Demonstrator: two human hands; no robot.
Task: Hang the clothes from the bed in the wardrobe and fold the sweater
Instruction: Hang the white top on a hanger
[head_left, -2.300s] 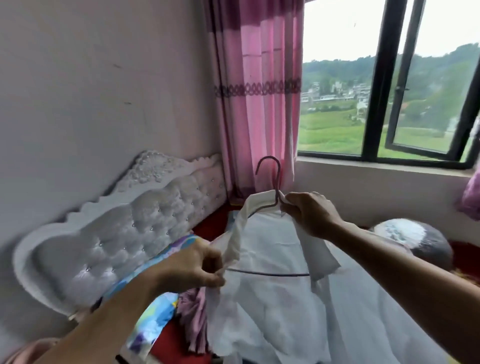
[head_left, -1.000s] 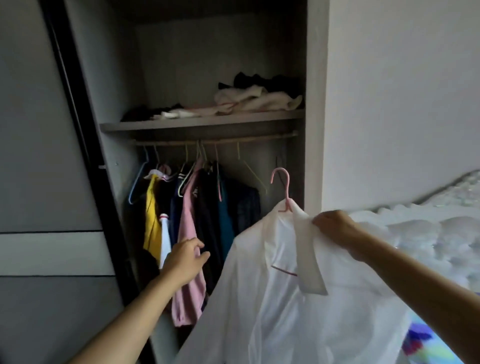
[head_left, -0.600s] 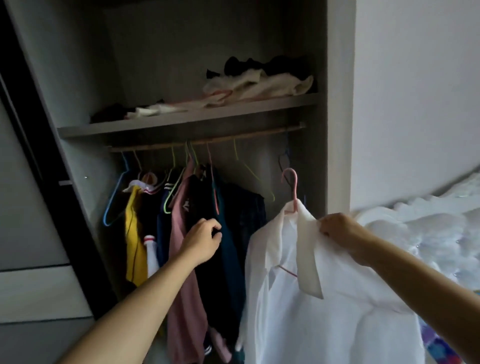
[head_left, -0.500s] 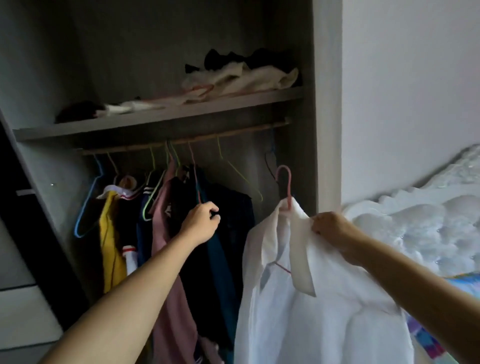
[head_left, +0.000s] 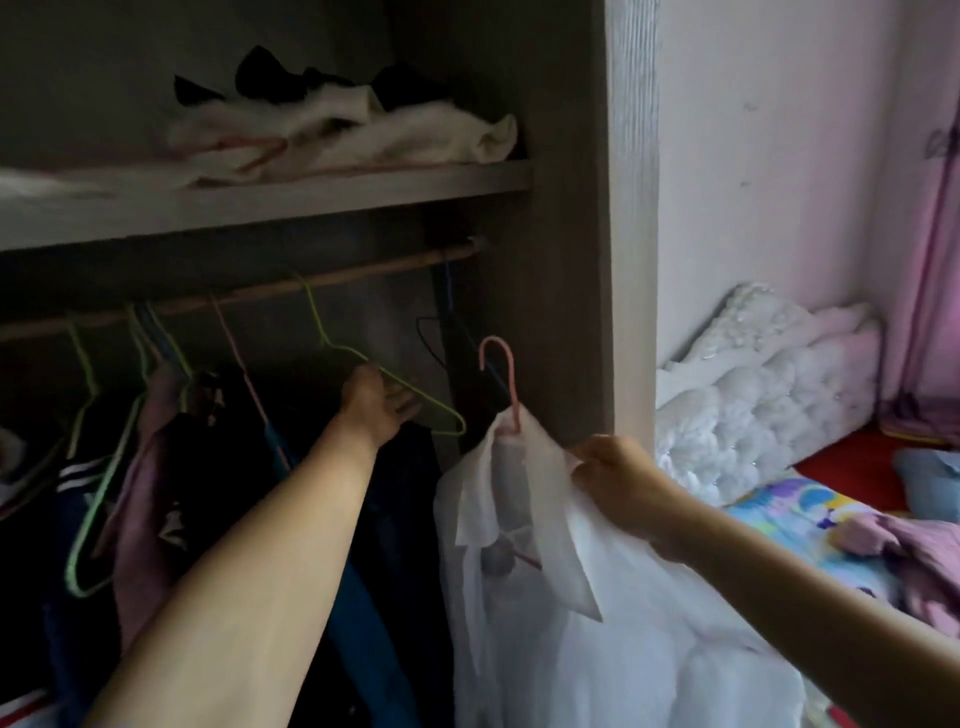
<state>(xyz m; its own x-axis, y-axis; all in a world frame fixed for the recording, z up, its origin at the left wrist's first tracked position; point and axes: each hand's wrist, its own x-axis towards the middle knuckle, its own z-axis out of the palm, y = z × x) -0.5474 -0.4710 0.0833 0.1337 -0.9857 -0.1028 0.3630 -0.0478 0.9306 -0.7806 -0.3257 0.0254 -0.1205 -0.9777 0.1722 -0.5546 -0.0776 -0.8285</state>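
Observation:
A white shirt (head_left: 597, 639) hangs on a pink hanger (head_left: 506, 379), its hook standing free just below the right end of the wooden wardrobe rail (head_left: 291, 288). My right hand (head_left: 618, 480) grips the shirt's shoulder and collar beside the hook. My left hand (head_left: 376, 397) reaches into the wardrobe with fingers extended, touching the empty yellow-green hanger (head_left: 395, 382) and the dark clothes (head_left: 400, 519) under it. Several garments on coloured hangers fill the rail further left.
A shelf (head_left: 270, 200) above the rail holds crumpled pale and black clothes. The wardrobe's side panel (head_left: 626, 218) stands right of the shirt. Beyond it are the white tufted headboard (head_left: 753, 384) and the bed with a purple garment (head_left: 909, 551) and a blue one (head_left: 930, 480).
I turned from the bed to the wardrobe carrying the shirt. My left hand let go of the shirt, reached into the hanging clothes and moved right to the yellow-green hanger. The view moved closer.

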